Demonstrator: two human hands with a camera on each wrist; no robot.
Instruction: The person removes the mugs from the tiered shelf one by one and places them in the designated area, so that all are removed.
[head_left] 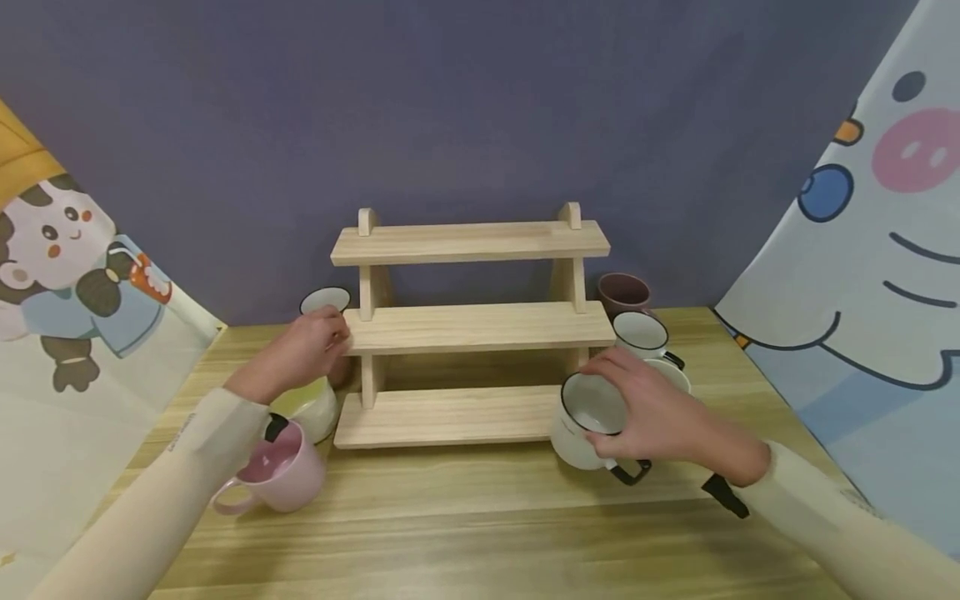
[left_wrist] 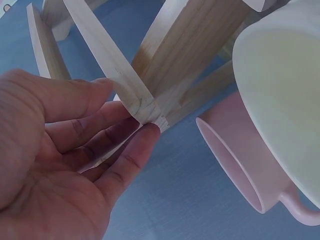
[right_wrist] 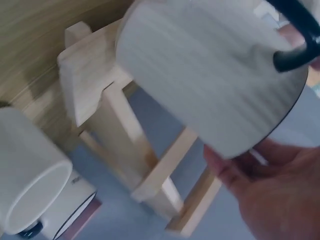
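My left hand is at the left end of the middle board of a three-tier wooden display rack. In the left wrist view its thumb and fingers pinch the end of a rack board. A white enamel mug with a dark rim and dark handle is in my right hand, thumb and fingers at its rim. This mug overlaps the right end of the bottom board in the head view. The right wrist view shows the white mug tipped across the picture, fingers at its rim.
Left of the rack are a pink mug, a pale yellow mug and a dark-rimmed white mug, partly behind my hand. On its right stand a mauve mug, another dark-rimmed mug and a cream mug.
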